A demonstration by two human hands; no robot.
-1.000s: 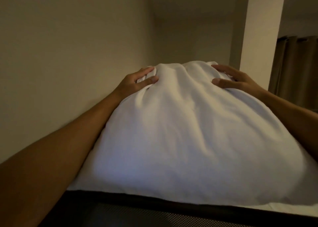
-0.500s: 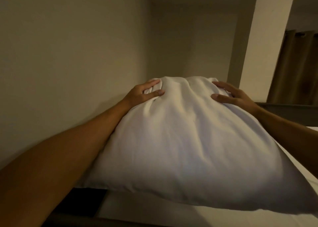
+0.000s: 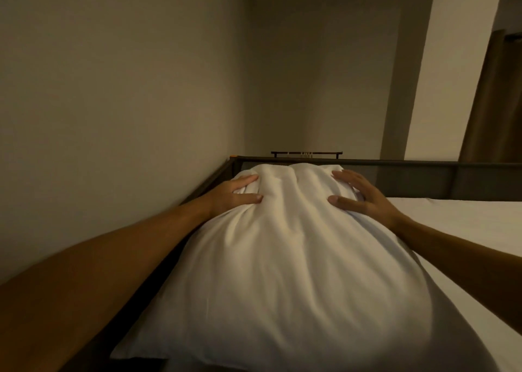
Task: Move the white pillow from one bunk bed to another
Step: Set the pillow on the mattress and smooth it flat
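Bunk mattress [image 3: 466, 225] | left hand [image 3: 234, 193] grips pillow [image 3: 296, 273] | right hand [image 3: 364, 199] spread flat on it

The left hand [image 3: 236, 195] is hemmed by the wall [image 3: 113, 103] leftward and the rail [image 3: 395, 163] ahead. Rightward, open mattress [image 3: 466, 225] is offered.

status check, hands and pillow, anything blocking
Left hand grips the pillow at its far corner. Right hand spread flat on top. Pillow over the mattress, far end by the dark rail. Nothing blocking.
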